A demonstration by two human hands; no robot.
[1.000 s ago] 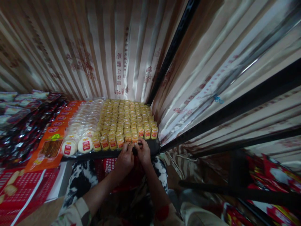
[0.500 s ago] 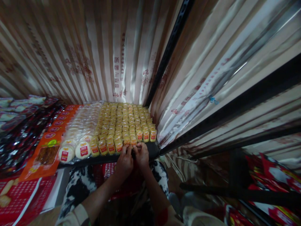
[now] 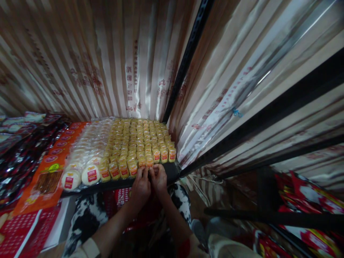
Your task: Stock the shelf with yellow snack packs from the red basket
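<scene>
Rows of small yellow-wrapped snack packets [image 3: 139, 136] with red labels stand packed together on a black shelf [image 3: 170, 171]. My left hand [image 3: 141, 186] is closed at the front edge, its fingertips pinching the lower part of a front yellow packet [image 3: 142, 162]. Right beside it, my right hand [image 3: 159, 181] pinches at the neighbouring front packet [image 3: 149, 160]. Both hands nearly touch each other. Their fingers hide the packets' bottoms. To the left of the yellow rows lie clear-wrapped round white cakes [image 3: 90, 174] with red labels.
An orange snack bag [image 3: 47, 181] and dark shiny packages [image 3: 21, 154] lie farther left. Red baskets [image 3: 27, 229] sit below. A black metal post [image 3: 185, 61] and rail [image 3: 258, 114] stand against pleated curtains [image 3: 115, 57]. Red packages [image 3: 309, 200] are at the lower right.
The view has shifted slightly, so the shelf goods appear a little farther left. My hands stay at the same front packets, with little visible movement.
</scene>
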